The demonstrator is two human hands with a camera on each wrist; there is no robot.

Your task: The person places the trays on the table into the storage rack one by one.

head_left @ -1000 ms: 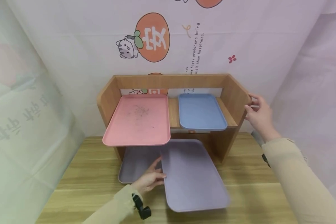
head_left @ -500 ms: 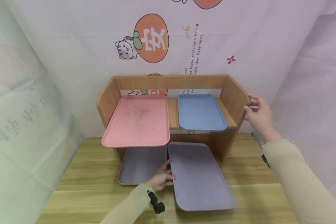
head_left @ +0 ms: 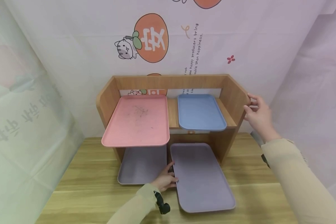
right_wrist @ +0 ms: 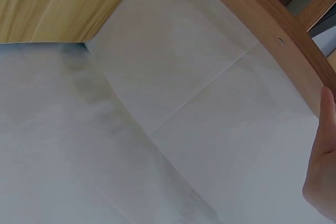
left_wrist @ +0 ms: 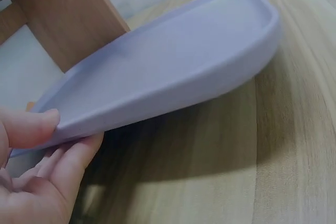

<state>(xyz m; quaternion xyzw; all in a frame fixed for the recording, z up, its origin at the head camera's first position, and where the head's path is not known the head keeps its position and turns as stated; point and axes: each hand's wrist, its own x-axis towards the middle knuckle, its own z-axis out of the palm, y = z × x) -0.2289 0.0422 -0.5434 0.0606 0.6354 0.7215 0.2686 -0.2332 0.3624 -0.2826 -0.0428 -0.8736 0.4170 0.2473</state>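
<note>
My left hand (head_left: 165, 180) pinches the left rim of a purple tray (head_left: 203, 180), thumb over the edge and fingers underneath. In the left wrist view this tray (left_wrist: 173, 61) stands off the table at its near end, with a shadow below. Its far end reaches into the lower right bay of a wooden shelf (head_left: 170, 82). My right hand (head_left: 260, 116) grips the front edge of the shelf's right side panel; the right wrist view shows only part of that hand (right_wrist: 323, 166) at the wood.
On the upper board lie a pink tray (head_left: 137, 124), jutting out in front, and a smaller blue tray (head_left: 201, 112). Another purple tray (head_left: 142, 168) lies in the lower left bay, partly under the pink one. Printed cloth (head_left: 212, 40) hangs behind the wooden table (head_left: 81, 183).
My left hand has moved right with the purple tray, which has shifted right and now sits more in line with the lower right bay. The right hand stays on the side panel.
</note>
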